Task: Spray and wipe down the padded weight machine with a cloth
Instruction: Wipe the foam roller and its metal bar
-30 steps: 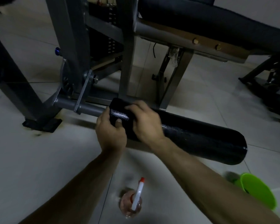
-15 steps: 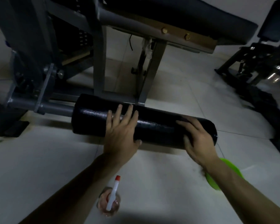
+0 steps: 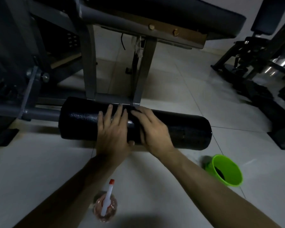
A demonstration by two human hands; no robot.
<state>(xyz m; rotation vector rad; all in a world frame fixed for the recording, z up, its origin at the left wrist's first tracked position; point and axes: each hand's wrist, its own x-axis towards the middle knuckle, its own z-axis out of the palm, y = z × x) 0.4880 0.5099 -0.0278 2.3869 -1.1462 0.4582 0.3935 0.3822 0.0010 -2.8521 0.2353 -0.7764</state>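
Nearest me, the spray bottle (image 3: 106, 206) stands on the floor tiles (image 3: 31, 175), untouched, w/ the green bucket (image 3: 227, 170) off to the right. Just beyond, both hands are on the black roller pad (image 3: 187, 130), low on the machine frame (image 3: 89, 66).

Half a sec ago the right hand (image 3: 152, 129) was out at the pad's right end; now it's slid back to the middle, right beside the left hand (image 3: 113, 129). Left has hardly shifted, fingers spread flat over the top, bracing, not gripping. Right looks pressed down, palm on the pad, maybe over a dark cloth, but can't tell in this light.

So prob. another wipe pass along the pad. Farther back, the bench pad (image 3: 171, 12) looks like it's next.
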